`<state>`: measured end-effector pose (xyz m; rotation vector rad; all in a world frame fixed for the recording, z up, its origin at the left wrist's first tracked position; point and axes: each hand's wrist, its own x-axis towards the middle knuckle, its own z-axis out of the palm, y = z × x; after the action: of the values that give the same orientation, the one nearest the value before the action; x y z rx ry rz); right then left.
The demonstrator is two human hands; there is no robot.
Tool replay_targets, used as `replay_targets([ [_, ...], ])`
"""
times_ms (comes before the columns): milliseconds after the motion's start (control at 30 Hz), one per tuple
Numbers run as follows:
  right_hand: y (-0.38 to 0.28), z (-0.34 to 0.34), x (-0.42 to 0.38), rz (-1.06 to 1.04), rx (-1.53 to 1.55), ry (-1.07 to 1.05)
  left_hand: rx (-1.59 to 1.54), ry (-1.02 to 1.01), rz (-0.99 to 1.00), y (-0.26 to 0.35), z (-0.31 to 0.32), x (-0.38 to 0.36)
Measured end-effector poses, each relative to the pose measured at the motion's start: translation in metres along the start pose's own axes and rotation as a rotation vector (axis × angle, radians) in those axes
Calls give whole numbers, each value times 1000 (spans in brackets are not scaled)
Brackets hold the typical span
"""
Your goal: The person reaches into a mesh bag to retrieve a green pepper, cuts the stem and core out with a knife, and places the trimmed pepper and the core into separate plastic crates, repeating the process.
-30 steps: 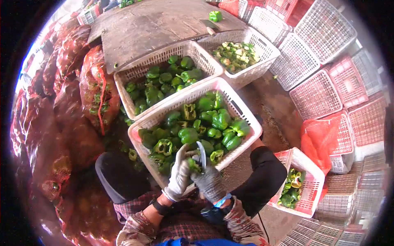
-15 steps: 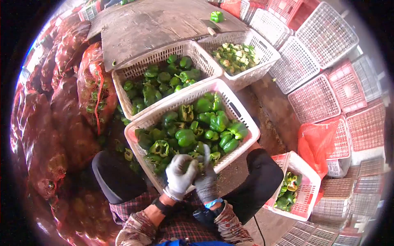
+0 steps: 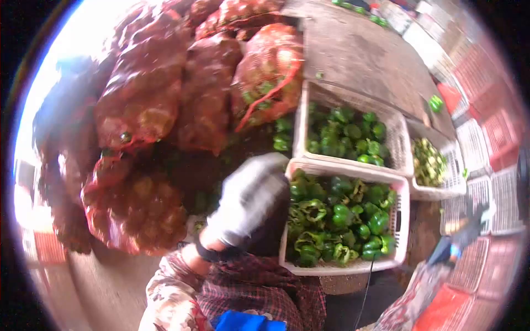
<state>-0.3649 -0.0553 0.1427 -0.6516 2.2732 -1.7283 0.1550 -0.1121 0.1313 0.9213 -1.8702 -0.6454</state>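
Note:
My left hand [image 3: 248, 196], in a white glove, is smeared by motion above my lap, just left of the white crate [image 3: 346, 269] of green peppers [image 3: 342, 215]. Its fingers are too blurred to show any grip. Far to the right, my right hand [image 3: 469, 227] in a grey glove stretches out over the stacked crates. Its fingers look spread apart, with no pepper visible in them. Some peppers in the near crate are whole, others cut open and hollow.
Behind stands a second crate [image 3: 397, 113] of green peppers, beside a crate [image 3: 439, 193] of pale cut pieces. Red mesh sacks [image 3: 143, 83] pile up at the left. A wooden board [image 3: 359, 49] lies at the back; empty crates [image 3: 505, 193] line the right.
The view has swung left. My hands, close together over the near crate before, are now far apart: the left beside the crate, the right out at the far right.

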Motion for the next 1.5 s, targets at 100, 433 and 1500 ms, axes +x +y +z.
replay_targets([
  [100, 6, -12, -78, 60, -24, 6, -513, 492, -621, -89, -66, -26],
  [433, 111, -19, -323, 628, -328, -235, 547, -173, -889, -290, 6, -200],
  [1500, 108, 45, -311, 610, -307, -330, -1947, 201, -901, -220, 9, -13],
])
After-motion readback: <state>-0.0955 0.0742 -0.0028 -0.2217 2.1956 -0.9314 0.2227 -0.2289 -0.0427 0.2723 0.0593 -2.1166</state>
